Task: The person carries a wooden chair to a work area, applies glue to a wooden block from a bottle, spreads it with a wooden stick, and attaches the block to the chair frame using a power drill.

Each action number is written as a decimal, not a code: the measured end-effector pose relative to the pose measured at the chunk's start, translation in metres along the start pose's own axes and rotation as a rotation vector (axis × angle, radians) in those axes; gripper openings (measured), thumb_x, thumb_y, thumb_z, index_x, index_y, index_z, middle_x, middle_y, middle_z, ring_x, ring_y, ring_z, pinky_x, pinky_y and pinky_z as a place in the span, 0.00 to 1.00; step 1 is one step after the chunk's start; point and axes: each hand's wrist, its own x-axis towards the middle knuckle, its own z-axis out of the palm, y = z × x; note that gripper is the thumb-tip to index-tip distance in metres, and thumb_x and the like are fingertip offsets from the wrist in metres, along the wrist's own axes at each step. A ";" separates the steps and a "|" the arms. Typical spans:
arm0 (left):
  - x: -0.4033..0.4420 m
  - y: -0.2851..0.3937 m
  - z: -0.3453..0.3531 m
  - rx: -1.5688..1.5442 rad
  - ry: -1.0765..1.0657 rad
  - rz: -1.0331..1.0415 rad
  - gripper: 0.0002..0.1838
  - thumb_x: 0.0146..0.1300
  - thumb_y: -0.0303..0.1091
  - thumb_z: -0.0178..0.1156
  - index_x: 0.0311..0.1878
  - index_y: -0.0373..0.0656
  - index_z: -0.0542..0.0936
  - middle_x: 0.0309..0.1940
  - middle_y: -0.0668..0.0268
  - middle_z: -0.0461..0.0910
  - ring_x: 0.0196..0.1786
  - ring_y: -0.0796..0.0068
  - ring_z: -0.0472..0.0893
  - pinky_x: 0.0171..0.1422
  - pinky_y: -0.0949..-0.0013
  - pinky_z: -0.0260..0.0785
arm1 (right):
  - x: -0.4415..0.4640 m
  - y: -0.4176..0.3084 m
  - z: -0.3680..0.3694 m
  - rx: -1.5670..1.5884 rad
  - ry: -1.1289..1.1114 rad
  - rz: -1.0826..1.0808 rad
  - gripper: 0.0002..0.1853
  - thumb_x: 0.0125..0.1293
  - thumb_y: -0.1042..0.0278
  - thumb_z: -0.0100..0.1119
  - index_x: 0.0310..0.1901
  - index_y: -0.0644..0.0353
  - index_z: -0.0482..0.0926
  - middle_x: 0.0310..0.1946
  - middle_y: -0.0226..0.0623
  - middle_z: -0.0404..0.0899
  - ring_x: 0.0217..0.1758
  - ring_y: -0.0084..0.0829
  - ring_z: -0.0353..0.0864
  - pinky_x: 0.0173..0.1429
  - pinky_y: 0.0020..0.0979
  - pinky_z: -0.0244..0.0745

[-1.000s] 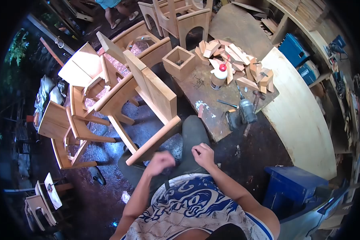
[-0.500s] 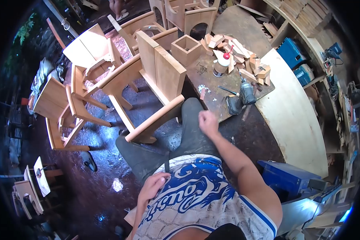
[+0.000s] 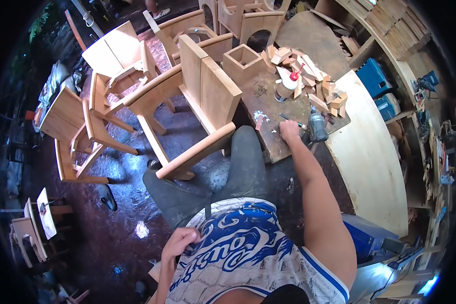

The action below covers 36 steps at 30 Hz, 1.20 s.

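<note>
My right hand (image 3: 290,131) is over the near edge of the workbench, its fingertips hidden beneath it. Just beyond it lies a dark pen-like tool (image 3: 292,119), and I cannot tell whether they touch. Right beside the hand stands a cordless drill (image 3: 317,126), its lower part largely hidden. My left hand (image 3: 181,241) rests by my waist against the printed shirt, thumb and fingers curled together; anything within them is hidden. Between my knees and the bench stands a wooden chair (image 3: 215,93) with a two-board panel.
On the workbench (image 3: 263,99) are a glue bottle (image 3: 287,86) with a red tip, a square wooden box (image 3: 242,63) and a pile of wood offcuts (image 3: 309,76). More wooden chairs (image 3: 68,119) crowd the left. A pale curved board (image 3: 370,157) lies at right, near blue cases (image 3: 374,77).
My right hand has moved forward and right, from above my thigh to the bench beside the drill. My left hand has shifted slightly left and down, with the view turning a little.
</note>
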 end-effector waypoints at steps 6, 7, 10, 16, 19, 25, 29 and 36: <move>-0.007 0.017 0.008 -0.034 0.117 -0.215 0.20 0.75 0.45 0.57 0.49 0.34 0.84 0.33 0.70 0.80 0.38 0.78 0.76 0.47 0.73 0.68 | 0.001 -0.001 -0.001 0.004 0.011 -0.037 0.08 0.63 0.67 0.60 0.33 0.50 0.90 0.35 0.39 0.89 0.42 0.39 0.90 0.42 0.39 0.84; -0.012 0.011 -0.005 -0.080 -0.006 -0.364 0.20 0.74 0.45 0.58 0.50 0.34 0.84 0.35 0.70 0.80 0.39 0.78 0.76 0.47 0.73 0.68 | 0.001 -0.001 -0.002 -0.012 0.009 -0.055 0.08 0.63 0.66 0.60 0.33 0.49 0.90 0.34 0.38 0.89 0.41 0.38 0.90 0.41 0.39 0.83; 0.009 0.017 -0.006 0.022 -0.019 -0.142 0.20 0.75 0.44 0.57 0.54 0.35 0.84 0.43 0.66 0.82 0.45 0.76 0.78 0.54 0.70 0.70 | 0.002 0.001 0.009 -0.047 0.068 -0.108 0.08 0.63 0.66 0.60 0.31 0.50 0.89 0.33 0.37 0.89 0.38 0.38 0.90 0.39 0.40 0.82; 0.015 0.014 -0.027 -0.076 -0.149 -0.384 0.19 0.77 0.40 0.56 0.58 0.33 0.82 0.44 0.64 0.85 0.42 0.80 0.79 0.48 0.73 0.71 | -0.007 -0.008 0.000 0.166 0.264 -0.010 0.06 0.62 0.65 0.60 0.33 0.53 0.86 0.28 0.42 0.87 0.34 0.43 0.89 0.38 0.45 0.82; 0.033 -0.013 -0.040 -0.176 -0.159 -0.241 0.20 0.78 0.41 0.55 0.57 0.32 0.82 0.42 0.66 0.85 0.37 0.83 0.78 0.44 0.75 0.69 | -0.054 -0.053 -0.068 0.807 0.335 0.040 0.04 0.63 0.69 0.60 0.35 0.54 0.84 0.28 0.48 0.86 0.34 0.43 0.89 0.41 0.45 0.82; 0.169 0.018 0.023 -0.059 0.270 -0.089 0.26 0.80 0.43 0.52 0.75 0.42 0.70 0.64 0.64 0.78 0.58 0.78 0.79 0.55 0.74 0.73 | -0.160 -0.170 -0.090 1.718 -0.071 -0.142 0.06 0.64 0.74 0.69 0.41 0.62 0.84 0.30 0.30 0.86 0.33 0.18 0.83 0.40 0.27 0.80; 0.235 -0.010 0.048 -0.166 0.153 -0.154 0.22 0.81 0.43 0.50 0.70 0.43 0.76 0.54 0.67 0.85 0.50 0.77 0.84 0.57 0.72 0.75 | -0.184 -0.155 -0.110 1.570 0.095 -0.108 0.07 0.66 0.73 0.66 0.43 0.64 0.84 0.32 0.45 0.88 0.35 0.31 0.91 0.41 0.31 0.84; 0.282 -0.001 0.075 -0.106 -0.089 -0.159 0.14 0.77 0.36 0.58 0.54 0.37 0.86 0.48 0.67 0.87 0.48 0.80 0.83 0.55 0.74 0.74 | -0.186 -0.043 -0.172 1.656 0.263 0.027 0.15 0.66 0.75 0.66 0.53 0.64 0.84 0.33 0.34 0.87 0.35 0.22 0.85 0.42 0.28 0.81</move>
